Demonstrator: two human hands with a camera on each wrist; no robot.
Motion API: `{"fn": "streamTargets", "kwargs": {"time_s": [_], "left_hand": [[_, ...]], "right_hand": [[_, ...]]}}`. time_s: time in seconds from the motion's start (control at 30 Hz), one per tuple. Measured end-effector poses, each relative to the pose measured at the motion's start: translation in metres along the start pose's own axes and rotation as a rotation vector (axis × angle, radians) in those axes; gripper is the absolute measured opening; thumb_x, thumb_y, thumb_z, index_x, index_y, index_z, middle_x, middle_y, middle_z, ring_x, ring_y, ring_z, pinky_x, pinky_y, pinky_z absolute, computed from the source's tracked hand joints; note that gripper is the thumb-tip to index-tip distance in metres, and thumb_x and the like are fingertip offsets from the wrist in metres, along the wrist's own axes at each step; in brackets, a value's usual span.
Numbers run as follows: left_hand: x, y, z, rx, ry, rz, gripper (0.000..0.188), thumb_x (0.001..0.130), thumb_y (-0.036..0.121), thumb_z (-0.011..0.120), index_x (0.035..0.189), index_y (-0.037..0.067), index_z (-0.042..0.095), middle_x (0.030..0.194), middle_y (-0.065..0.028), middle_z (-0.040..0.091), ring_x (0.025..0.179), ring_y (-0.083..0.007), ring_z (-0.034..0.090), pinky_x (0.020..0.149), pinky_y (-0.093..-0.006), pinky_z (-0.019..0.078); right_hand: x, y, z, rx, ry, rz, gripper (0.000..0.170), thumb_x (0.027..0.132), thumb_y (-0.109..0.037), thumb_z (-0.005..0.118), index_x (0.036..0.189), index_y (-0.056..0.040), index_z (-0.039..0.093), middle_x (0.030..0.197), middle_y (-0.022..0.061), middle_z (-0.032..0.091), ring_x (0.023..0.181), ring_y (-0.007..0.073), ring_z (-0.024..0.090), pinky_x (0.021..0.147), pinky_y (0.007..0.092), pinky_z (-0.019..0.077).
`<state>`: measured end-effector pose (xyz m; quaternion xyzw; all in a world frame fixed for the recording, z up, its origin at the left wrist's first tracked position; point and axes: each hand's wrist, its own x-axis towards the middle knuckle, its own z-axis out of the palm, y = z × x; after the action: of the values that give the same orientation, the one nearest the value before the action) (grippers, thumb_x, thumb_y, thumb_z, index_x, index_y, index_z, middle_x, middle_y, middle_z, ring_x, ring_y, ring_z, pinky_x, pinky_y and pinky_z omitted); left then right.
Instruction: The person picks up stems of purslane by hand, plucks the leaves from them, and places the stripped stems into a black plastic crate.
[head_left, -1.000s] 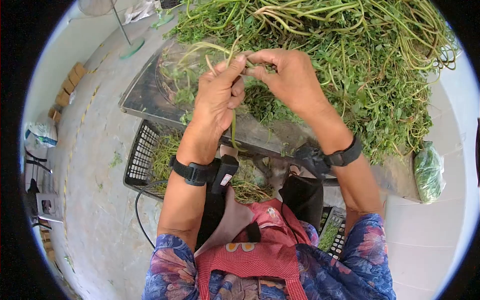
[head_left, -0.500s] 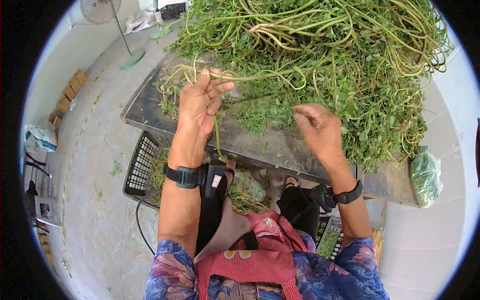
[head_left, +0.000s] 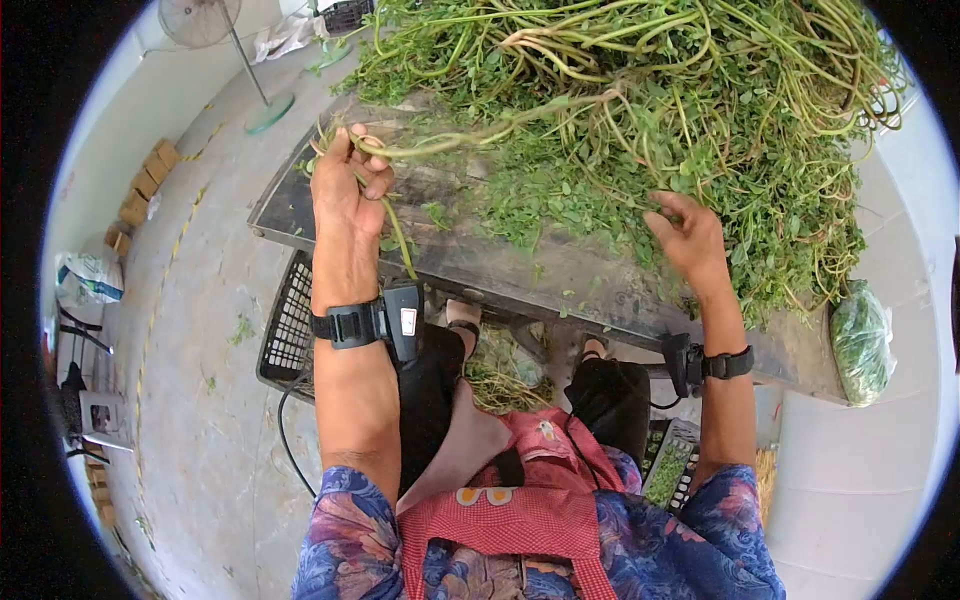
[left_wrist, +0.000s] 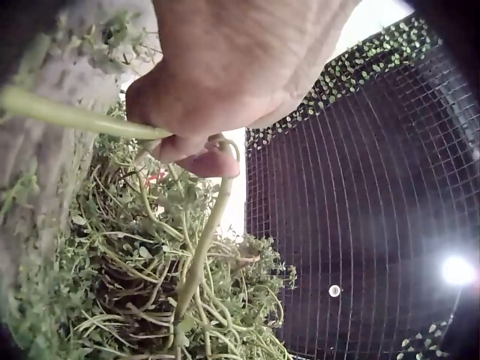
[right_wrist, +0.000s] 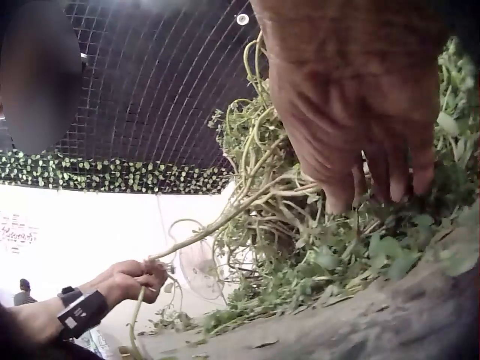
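Note:
The left hand (head_left: 348, 190) pinches several green stems (head_left: 440, 145) above the table's left part; one long stem stretches right to the leafy heap, and another hangs below the hand. In the left wrist view, thumb and fingers of that hand (left_wrist: 225, 82) close round a thick stem (left_wrist: 202, 255). At the near edge of the heap (head_left: 740, 210), the right hand (head_left: 690, 240) has its fingers loosely bent and spread. The right wrist view has this hand (right_wrist: 352, 105) over the leaves, fingertips among them; no held stem can be made out.
A dark table (head_left: 440, 235) bears the heap. Below it are a black crate (head_left: 285, 320) at left and a smaller crate (head_left: 675, 465) of greens. A plastic bag of greens (head_left: 862, 345) lies at the table's right corner. A fan (head_left: 200, 20) stands behind.
The hands, together at first, have moved apart. The left has gone left with its stems; the right has let go and moved right to the heap. The long stem is stretched between left hand and heap.

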<state>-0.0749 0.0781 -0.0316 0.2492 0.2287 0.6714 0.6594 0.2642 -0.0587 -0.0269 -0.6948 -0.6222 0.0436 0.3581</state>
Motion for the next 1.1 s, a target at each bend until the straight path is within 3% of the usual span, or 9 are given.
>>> {"fn": "streamTargets", "kwargs": {"time_s": [0.2, 0.37, 0.6, 0.63, 0.67, 0.73, 0.77, 0.9, 1.1], "left_hand": [[0.006, 0.003, -0.004, -0.019, -0.022, -0.058, 0.023, 0.097, 0.022, 0.035, 0.085, 0.008, 0.048, 0.058, 0.0011, 0.043, 0.042, -0.0075, 0.033, 0.034, -0.0217, 0.0241], [0.004, 0.004, -0.007, 0.01, 0.008, -0.042, 0.022, 0.097, 0.023, 0.035, 0.086, 0.008, 0.047, 0.056, 0.002, 0.039, 0.041, -0.0071, 0.031, 0.034, -0.022, 0.0228], [0.001, 0.003, -0.002, 0.05, 0.01, -0.069, 0.022, 0.098, 0.023, 0.034, 0.087, 0.008, 0.046, 0.056, 0.0023, 0.038, 0.042, -0.0064, 0.032, 0.031, -0.0201, 0.0244], [0.001, 0.002, -0.002, 0.063, 0.01, -0.073, 0.022, 0.098, 0.023, 0.035, 0.088, 0.008, 0.046, 0.058, 0.0021, 0.039, 0.042, -0.0063, 0.033, 0.031, -0.0199, 0.0248], [0.003, 0.0, -0.004, 0.061, 0.011, -0.071, 0.022, 0.098, 0.023, 0.035, 0.088, 0.008, 0.046, 0.058, 0.0021, 0.039, 0.042, -0.0063, 0.033, 0.031, -0.0199, 0.0248], [0.005, -0.001, -0.003, 0.025, -0.061, -0.086, 0.024, 0.097, 0.026, 0.039, 0.087, 0.007, 0.05, 0.058, 0.0001, 0.045, 0.041, -0.0072, 0.037, 0.031, -0.0202, 0.025], [0.005, -0.003, -0.002, 0.038, -0.04, -0.08, 0.024, 0.097, 0.026, 0.04, 0.087, 0.006, 0.051, 0.06, -0.0015, 0.049, 0.041, -0.0075, 0.039, 0.031, -0.0195, 0.0257], [0.011, -0.008, -0.003, 0.097, -0.015, -0.125, 0.027, 0.098, 0.023, 0.038, 0.091, 0.002, 0.053, 0.066, -0.0062, 0.056, 0.043, -0.008, 0.044, 0.029, -0.018, 0.0268], [0.017, -0.025, 0.005, 0.366, -0.053, -0.25, 0.032, 0.098, 0.022, 0.036, 0.1, -0.005, 0.053, 0.081, -0.0144, 0.063, 0.05, -0.0092, 0.052, 0.029, -0.0164, 0.03]], "right_hand": [[-0.004, 0.019, 0.003, 0.043, 0.051, 0.004, 0.029, 0.076, -0.017, 0.068, 0.101, -0.0025, 0.065, 0.087, 0.0117, 0.066, 0.075, 0.0175, 0.061, 0.067, 0.0275, 0.0474], [0.004, -0.032, -0.001, 0.086, 0.363, -0.126, 0.014, 0.079, -0.012, 0.064, 0.089, -0.0016, 0.067, 0.075, 0.0079, 0.064, 0.064, 0.0152, 0.06, 0.061, 0.0263, 0.0468], [0.06, -0.065, 0.016, 0.183, 0.297, -0.29, 0.021, 0.082, -0.017, 0.062, 0.092, 0.0018, 0.064, 0.084, 0.0121, 0.066, 0.073, 0.0185, 0.063, 0.064, 0.028, 0.0484], [0.064, -0.068, 0.014, 0.482, 0.08, -0.138, 0.032, 0.084, -0.022, 0.062, 0.103, 0.0037, 0.06, 0.096, 0.0164, 0.066, 0.084, 0.0236, 0.065, 0.071, 0.0303, 0.0505], [0.068, -0.068, 0.014, 0.481, 0.077, -0.141, 0.032, 0.084, -0.022, 0.062, 0.103, 0.0037, 0.06, 0.096, 0.0164, 0.066, 0.084, 0.0236, 0.065, 0.071, 0.0303, 0.0505], [0.073, -0.069, 0.013, 1.321, -0.296, 0.381, 0.043, 0.087, -0.028, 0.061, 0.115, 0.0033, 0.053, 0.101, 0.0167, 0.064, 0.086, 0.0248, 0.064, 0.075, 0.0319, 0.0514], [0.071, -0.07, 0.015, 1.35, -0.314, 0.373, 0.046, 0.088, -0.027, 0.061, 0.121, 0.0016, 0.047, 0.099, 0.0137, 0.063, 0.08, 0.0192, 0.063, 0.069, 0.0301, 0.0526], [0.06, -0.061, 0.017, 1.096, -0.191, 0.216, 0.035, 0.087, -0.021, 0.062, 0.114, -0.0006, 0.054, 0.079, 0.0053, 0.061, 0.064, 0.0099, 0.057, 0.053, 0.0225, 0.0472], [0.051, -0.04, 0.006, 0.947, -0.087, 0.205, 0.03, 0.086, -0.019, 0.063, 0.109, -0.0004, 0.059, 0.078, 0.0039, 0.06, 0.064, 0.0106, 0.056, 0.057, 0.0241, 0.0486]]}}
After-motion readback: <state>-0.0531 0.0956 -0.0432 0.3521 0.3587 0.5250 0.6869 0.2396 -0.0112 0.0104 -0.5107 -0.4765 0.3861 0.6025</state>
